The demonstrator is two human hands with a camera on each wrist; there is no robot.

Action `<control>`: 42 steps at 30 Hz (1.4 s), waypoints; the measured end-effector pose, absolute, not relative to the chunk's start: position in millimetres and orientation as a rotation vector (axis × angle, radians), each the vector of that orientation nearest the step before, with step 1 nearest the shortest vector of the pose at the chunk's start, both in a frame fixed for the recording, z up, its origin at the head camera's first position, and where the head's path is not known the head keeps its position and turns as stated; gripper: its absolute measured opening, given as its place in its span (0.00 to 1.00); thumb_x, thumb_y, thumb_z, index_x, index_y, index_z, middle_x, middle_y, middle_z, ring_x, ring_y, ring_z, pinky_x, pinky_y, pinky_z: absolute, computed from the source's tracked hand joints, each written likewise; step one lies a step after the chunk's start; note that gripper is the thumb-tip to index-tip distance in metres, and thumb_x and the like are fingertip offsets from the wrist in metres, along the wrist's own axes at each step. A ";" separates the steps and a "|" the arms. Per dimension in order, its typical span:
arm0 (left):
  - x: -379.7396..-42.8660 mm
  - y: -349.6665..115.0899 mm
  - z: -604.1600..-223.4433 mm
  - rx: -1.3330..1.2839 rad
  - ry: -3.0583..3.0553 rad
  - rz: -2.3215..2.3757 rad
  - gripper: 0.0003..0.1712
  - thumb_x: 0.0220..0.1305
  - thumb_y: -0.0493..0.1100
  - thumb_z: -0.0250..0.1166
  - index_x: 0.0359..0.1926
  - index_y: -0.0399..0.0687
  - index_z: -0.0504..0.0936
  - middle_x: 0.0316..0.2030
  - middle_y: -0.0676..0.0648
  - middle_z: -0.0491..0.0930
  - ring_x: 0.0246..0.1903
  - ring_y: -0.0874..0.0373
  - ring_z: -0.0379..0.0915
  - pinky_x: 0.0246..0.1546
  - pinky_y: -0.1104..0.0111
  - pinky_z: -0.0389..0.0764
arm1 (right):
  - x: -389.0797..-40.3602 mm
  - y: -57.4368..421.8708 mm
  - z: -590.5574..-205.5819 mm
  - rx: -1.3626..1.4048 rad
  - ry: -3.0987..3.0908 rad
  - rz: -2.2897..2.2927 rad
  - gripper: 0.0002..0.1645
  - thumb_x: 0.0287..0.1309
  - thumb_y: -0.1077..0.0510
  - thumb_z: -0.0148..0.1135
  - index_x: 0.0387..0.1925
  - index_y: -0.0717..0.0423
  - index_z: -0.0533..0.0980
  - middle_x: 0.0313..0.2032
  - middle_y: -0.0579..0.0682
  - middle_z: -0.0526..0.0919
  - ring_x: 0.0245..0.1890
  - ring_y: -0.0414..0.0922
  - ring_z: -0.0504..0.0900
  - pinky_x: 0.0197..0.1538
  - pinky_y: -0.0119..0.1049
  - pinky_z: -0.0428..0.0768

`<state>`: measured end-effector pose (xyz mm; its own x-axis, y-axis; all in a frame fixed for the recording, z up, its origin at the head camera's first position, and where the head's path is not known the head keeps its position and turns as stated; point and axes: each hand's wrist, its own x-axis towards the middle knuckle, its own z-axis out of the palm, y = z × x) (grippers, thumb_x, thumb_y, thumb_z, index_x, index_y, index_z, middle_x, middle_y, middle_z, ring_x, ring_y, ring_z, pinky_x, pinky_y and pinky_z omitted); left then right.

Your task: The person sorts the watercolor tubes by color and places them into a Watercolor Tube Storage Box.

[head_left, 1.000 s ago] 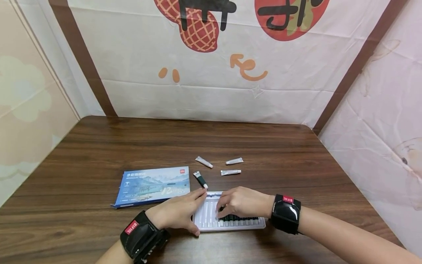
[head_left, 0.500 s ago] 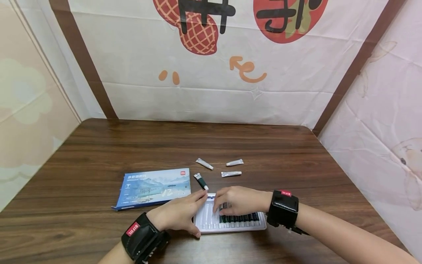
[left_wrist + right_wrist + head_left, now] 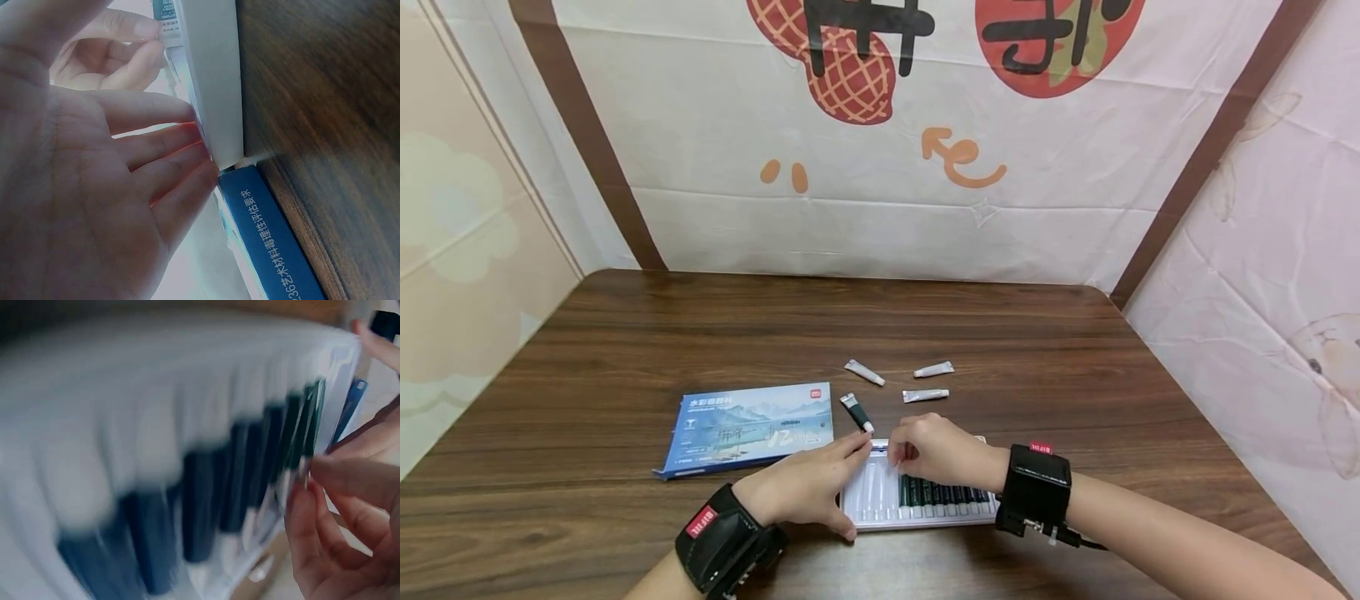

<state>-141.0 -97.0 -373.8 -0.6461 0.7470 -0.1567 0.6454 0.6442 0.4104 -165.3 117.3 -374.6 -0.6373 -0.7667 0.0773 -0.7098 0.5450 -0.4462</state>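
Observation:
A white plastic tray [image 3: 868,496] lies near the table's front, with a row of dark green paint tubes [image 3: 943,496] filling its right part. Bare slots show on its left. My left hand [image 3: 808,479] rests against the tray's left end, thumb at the near corner; in the left wrist view its fairly straight fingers touch the tray's side. My right hand [image 3: 938,450] is over the tray's far side. In the right wrist view, its thumb and forefinger pinch the flat end of the leftmost paint tube [image 3: 319,415], which lies in the row.
Beyond the tray lie a dark green tube [image 3: 857,412] and three whitish tubes, one [image 3: 926,395] nearest the tray. A blue cardboard box [image 3: 748,429] with a lake picture lies to the left, its corner close to the tray. A cloth backdrop [image 3: 880,225] hangs behind the table.
My right hand has shifted toward the tray's far edge, and its wrist has turned, uncovering more of the tube row. The left hand stays at the tray's end.

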 end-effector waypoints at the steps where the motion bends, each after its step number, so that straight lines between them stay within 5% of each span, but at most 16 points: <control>1: -140.8 -97.1 -373.8 1.113 2.554 0.461 0.57 0.41 0.55 0.74 0.65 0.29 0.57 0.66 0.34 0.52 0.63 0.47 0.52 0.58 0.59 0.61 | -165.3 117.4 -374.5 -1.214 2.634 -0.727 0.09 0.47 0.70 0.65 0.23 0.54 0.76 0.25 0.41 0.73 0.26 0.32 0.71 0.30 0.22 0.72; 10: -140.9 -97.6 -374.2 1.101 2.567 0.442 0.56 0.42 0.55 0.74 0.65 0.29 0.58 0.66 0.35 0.52 0.63 0.47 0.53 0.57 0.59 0.62 | -164.9 118.6 -377.4 -1.069 2.646 -0.783 0.08 0.45 0.70 0.64 0.25 0.54 0.78 0.24 0.42 0.71 0.24 0.33 0.69 0.27 0.25 0.70; 18: -141.2 -97.3 -374.9 1.119 2.562 0.437 0.56 0.42 0.55 0.73 0.65 0.29 0.58 0.66 0.35 0.53 0.63 0.47 0.52 0.58 0.59 0.61 | -168.1 122.9 -371.7 -1.835 2.640 -0.002 0.01 0.53 0.54 0.65 0.29 0.44 0.82 0.33 0.36 0.78 0.31 0.34 0.68 0.32 0.22 0.67; 23: -142.0 -96.7 -374.4 1.119 2.552 0.440 0.56 0.43 0.56 0.73 0.65 0.29 0.57 0.66 0.35 0.52 0.64 0.47 0.50 0.58 0.58 0.60 | -168.6 125.4 -368.8 -1.879 2.594 0.121 0.03 0.54 0.51 0.64 0.31 0.43 0.81 0.35 0.35 0.78 0.32 0.34 0.69 0.33 0.22 0.68; 32: -141.7 -96.2 -375.1 1.119 2.545 0.448 0.56 0.43 0.55 0.73 0.65 0.30 0.57 0.67 0.35 0.51 0.64 0.47 0.50 0.58 0.58 0.60 | -173.0 127.3 -368.3 -1.856 2.562 0.012 0.06 0.56 0.52 0.62 0.36 0.46 0.81 0.39 0.39 0.78 0.37 0.34 0.70 0.39 0.22 0.70; 42: -142.0 -96.2 -374.7 1.115 2.558 0.417 0.56 0.43 0.56 0.73 0.66 0.30 0.58 0.66 0.36 0.52 0.64 0.47 0.50 0.59 0.58 0.60 | -215.7 117.0 -358.5 -1.859 2.710 -0.165 0.09 0.59 0.62 0.58 0.41 0.53 0.79 0.39 0.45 0.77 0.40 0.38 0.74 0.42 0.28 0.75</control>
